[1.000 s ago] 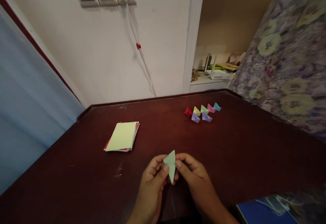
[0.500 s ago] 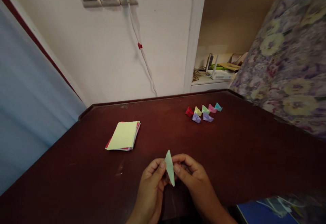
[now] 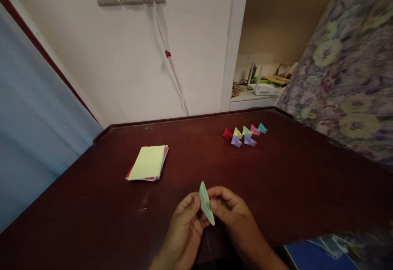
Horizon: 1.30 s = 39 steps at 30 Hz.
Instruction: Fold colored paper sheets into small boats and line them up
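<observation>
A folded piece of pale green paper (image 3: 205, 204) is held above the near part of the dark red table, its long edges seen tilted from upper left to lower right. My left hand (image 3: 188, 216) pinches its left side with the thumb on top. On the other side, my right hand (image 3: 229, 208) grips it between thumb and fingers. Some of the fingertips are hidden behind the paper. Farther off to the left lies a stack of coloured paper sheets (image 3: 147, 163), a yellow one on top.
Several small folded paper boats (image 3: 247, 132) in different colours stand at the table's far right. Behind the table (image 3: 190, 151) rises a wall with a white cable (image 3: 172, 65). A shelf to the right holds a white router (image 3: 265, 89). A blue object (image 3: 316, 255) sits at lower right.
The green paper has turned slightly, its lower end swinging to the right. Both hands still hold it at nearly the same place, and the left fingers beneath it show more.
</observation>
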Each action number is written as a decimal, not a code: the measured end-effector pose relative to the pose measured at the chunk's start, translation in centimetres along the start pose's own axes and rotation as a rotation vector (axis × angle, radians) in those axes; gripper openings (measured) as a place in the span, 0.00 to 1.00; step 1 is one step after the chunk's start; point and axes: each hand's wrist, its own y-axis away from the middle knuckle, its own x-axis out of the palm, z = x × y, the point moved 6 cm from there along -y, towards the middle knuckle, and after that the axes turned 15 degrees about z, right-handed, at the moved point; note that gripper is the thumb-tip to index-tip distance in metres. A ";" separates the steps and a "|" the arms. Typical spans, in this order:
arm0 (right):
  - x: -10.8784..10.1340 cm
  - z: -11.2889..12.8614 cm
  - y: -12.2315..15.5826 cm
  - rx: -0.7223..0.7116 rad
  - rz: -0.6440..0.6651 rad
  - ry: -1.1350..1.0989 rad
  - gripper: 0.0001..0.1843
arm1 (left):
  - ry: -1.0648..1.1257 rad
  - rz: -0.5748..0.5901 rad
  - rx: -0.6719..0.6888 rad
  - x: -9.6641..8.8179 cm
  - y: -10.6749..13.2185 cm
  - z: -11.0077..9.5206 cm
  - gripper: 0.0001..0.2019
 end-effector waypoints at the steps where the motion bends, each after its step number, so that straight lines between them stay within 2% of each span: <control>1: -0.1 0.2 0.1 -0.017 -0.023 0.024 0.09 | -0.007 0.003 -0.004 0.1 0.0 0.0 0.06; 5: -0.3 2.2 0.7 -0.160 -0.125 0.264 0.02 | -0.072 -0.013 0.013 0.6 0.1 -0.6 0.07; 10: 1.3 4.7 1.5 -0.296 0.064 0.684 0.11 | -0.074 -0.038 0.064 1.2 0.0 -1.1 0.07; 14: 1.9 5.6 1.9 -0.349 0.146 0.980 0.16 | -0.084 -0.056 0.076 1.3 0.2 -1.0 0.06; 17: 2.5 6.1 2.3 -0.414 0.182 1.251 0.16 | -0.196 -0.046 0.051 1.2 0.5 -1.0 0.06; 19: 2.8 6.3 2.5 -0.449 0.208 1.354 0.15 | -0.312 -0.029 0.013 1.0 0.6 -1.2 0.07; 24: 2.8 6.3 2.5 -0.395 0.237 1.377 0.15 | -0.534 -0.050 -0.013 0.0 0.9 -2.2 0.14; 29: 2.9 5.5 2.2 -0.354 0.241 1.419 0.12 | -0.697 0.003 0.059 1.0 0.9 -3.7 0.17; 34: 2.6 4.4 2.1 -0.293 0.269 1.469 0.14 | -0.814 -0.025 0.074 1.8 0.8 -4.3 0.09; 37: 2.4 4.5 2.1 -0.241 0.304 1.456 0.22 | -0.836 -0.027 0.070 1.5 0.7 -4.4 0.07; 39: 2.2 4.7 2.1 -0.195 0.317 1.400 0.22 | -0.838 -0.028 0.066 1.2 0.7 -4.4 0.07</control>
